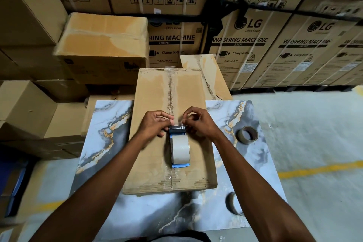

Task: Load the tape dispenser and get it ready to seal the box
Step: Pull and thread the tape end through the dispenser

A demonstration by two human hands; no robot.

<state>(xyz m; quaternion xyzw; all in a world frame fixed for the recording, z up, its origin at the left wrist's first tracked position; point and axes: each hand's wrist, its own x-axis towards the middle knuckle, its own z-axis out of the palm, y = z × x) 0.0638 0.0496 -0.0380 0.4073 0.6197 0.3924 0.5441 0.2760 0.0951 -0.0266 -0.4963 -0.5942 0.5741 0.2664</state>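
One box [157, 104] lay flat on marbled table [110, 124]. One blue dispenser [178, 143] sat on box top, along centre seam, one tape roll [180, 151] loaded in it. Your two hands met at dispenser's far end: left hand [155, 125] pinched tape end [176, 123] from one side, right hand [198, 122] pinched it from other. Two spare rolls right of box: one [247, 135] beside it, one [233, 203] past its near corner, blurred.

A marbled bench [110, 124] lies under the grip. Right of the grip a spare tape roll [247, 135] rests on it; another [233, 203] sits nearer. Stacked washing-machine cartons [255, 45] stand beyond.
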